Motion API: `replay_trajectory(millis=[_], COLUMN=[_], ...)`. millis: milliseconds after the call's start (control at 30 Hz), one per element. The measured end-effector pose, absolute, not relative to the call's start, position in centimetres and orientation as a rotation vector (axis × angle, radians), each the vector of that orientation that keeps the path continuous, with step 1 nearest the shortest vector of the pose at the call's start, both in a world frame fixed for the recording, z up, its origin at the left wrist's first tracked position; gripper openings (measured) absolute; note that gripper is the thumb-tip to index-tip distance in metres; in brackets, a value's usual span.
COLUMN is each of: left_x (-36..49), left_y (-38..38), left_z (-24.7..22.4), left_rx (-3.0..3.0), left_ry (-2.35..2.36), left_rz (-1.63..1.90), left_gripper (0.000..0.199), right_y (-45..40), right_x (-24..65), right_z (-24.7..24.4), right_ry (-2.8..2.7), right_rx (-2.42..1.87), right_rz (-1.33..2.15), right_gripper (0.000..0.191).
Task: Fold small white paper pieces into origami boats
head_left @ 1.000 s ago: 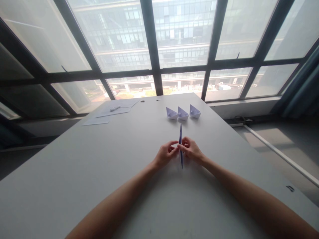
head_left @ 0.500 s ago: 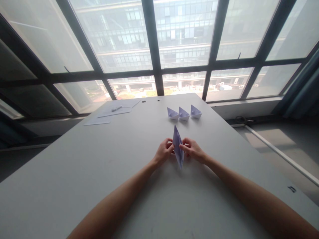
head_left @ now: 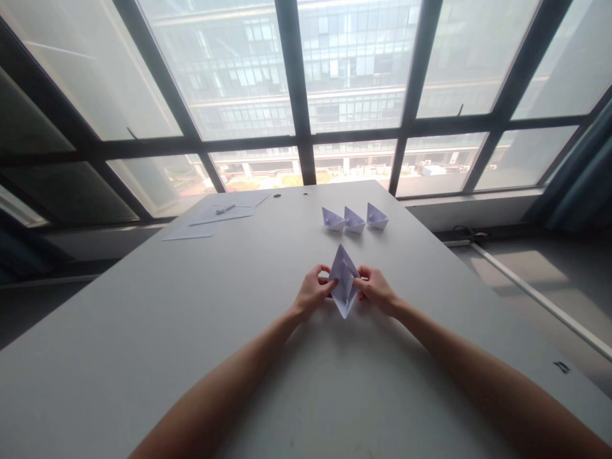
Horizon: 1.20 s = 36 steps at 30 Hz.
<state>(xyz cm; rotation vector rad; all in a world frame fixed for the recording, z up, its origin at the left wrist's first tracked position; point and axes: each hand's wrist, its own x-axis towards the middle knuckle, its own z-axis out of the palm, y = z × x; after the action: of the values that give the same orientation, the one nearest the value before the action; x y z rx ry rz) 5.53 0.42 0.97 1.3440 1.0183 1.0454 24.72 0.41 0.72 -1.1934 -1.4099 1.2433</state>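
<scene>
A white folded paper boat [head_left: 343, 284] is held upright between my two hands above the table, its opening spread into a diamond facing me. My left hand [head_left: 315, 288] pinches its left side, thumb on the front. On the opposite side my right hand [head_left: 376, 289] grips the edge between thumb and fingers. Just beyond stand three finished-looking paper boats in a row: a left one [head_left: 333, 220], a middle one [head_left: 354, 221] and a right one [head_left: 377, 218].
White paper sheets [head_left: 222, 215] lie at the table's far left, with a small white object [head_left: 225, 208] on top. The white table [head_left: 191, 319] reaches toward large windows. A dark mark [head_left: 561, 367] shows near its right edge.
The paper boat in my hands has opened wider, from a narrow shape into a broad diamond. My hands have moved slightly apart. The three boats behind stay put.
</scene>
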Motion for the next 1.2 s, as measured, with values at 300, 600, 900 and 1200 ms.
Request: replay_trajectory(millis=[300,600,900,1200], left_x=[5.43,5.38,5.77,5.91], left_y=[0.77,0.62,0.49,0.4], left_z=[0.54,0.8,0.73,0.81], left_rx=[1.31,1.372,1.439,1.512], left_ry=[1.127,1.038,1.071,1.135], left_rz=[1.066,1.055,1.054,1.076], left_gripper=[0.045,0.041,0.028,0.019], right_y=[0.83,1.06,1.01,1.12], right_x=[24.95,25.12,24.88,24.9], right_z=[0.39,0.03,0.26,0.34], right_ry=[-1.235,-1.272,-1.244,-1.312], right_rx=[-1.212,-1.181,-1.125,-1.132], right_rz=[1.2,1.187,1.255,1.274], right_gripper=[0.015,0.013,0.018,0.021])
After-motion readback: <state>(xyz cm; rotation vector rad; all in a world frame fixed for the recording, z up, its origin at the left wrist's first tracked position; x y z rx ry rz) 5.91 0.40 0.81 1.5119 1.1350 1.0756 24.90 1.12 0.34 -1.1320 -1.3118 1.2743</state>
